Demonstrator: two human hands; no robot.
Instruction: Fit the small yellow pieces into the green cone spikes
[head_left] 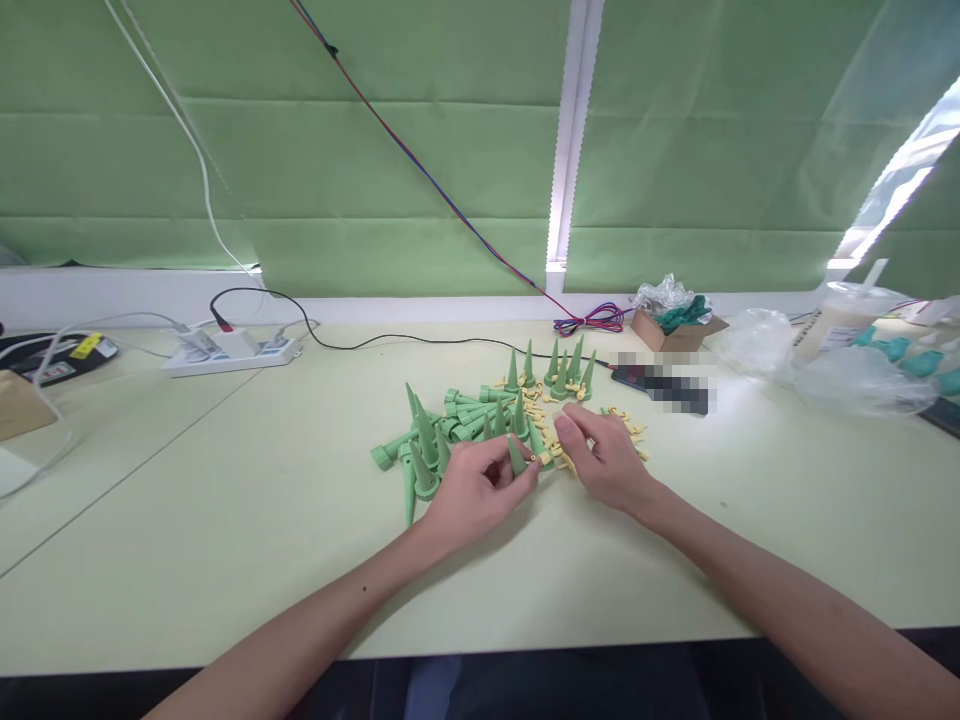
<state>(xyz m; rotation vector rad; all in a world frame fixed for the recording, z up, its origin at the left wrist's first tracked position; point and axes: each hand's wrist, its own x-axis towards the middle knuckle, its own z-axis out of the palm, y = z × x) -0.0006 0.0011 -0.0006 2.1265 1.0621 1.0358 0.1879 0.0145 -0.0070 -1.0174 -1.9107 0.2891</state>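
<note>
My left hand (480,490) is closed around a green plastic spike (516,456), with a small yellow valve-like piece (544,459) at its end near the fingertips. Just to the right, my right hand (609,462) has its thumb and fingers pressed together; what they hold, if anything, I cannot make out. Beyond and left of my hands lies a heap of green spikes (424,440), some upright on their wide caps and others lying flat. Small yellow pieces (536,405) are scattered between the spikes and partly behind my right hand.
At the left is a white power strip (232,352) with plugs and a black cable. A phone (660,388), a small cardboard box (675,330) and a coiled red-blue wire (592,320) lie at the back. Farther right are a drink cup (840,320) and plastic bags.
</note>
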